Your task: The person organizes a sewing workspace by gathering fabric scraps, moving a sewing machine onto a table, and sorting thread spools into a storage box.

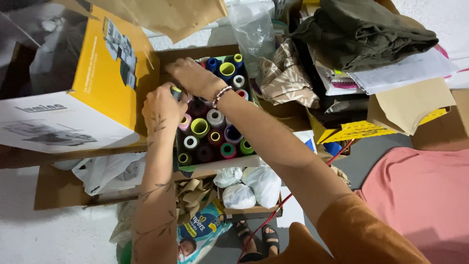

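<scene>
A brown cardboard box (pixel 222 164) holds several upright thread spools (pixel 215 128) in green, pink, maroon, blue and white. My left hand (pixel 161 108) is at the box's left side, fingers closed around a dark spool with a yellow-green top (pixel 175 91). My right hand (pixel 193 76) reaches across above it into the box's far left corner, fingers curled down among the spools; whether it grips one is hidden. A bead bracelet (pixel 221 95) sits on that wrist.
A large yellow and white carton (pixel 93 83) stands left of the box. Folded dark cloth (pixel 361 32), papers and patterned fabric (pixel 286 78) pile at the right. White bags (pixel 254 185), crumpled brown paper and a nappy pack (pixel 202 230) lie below.
</scene>
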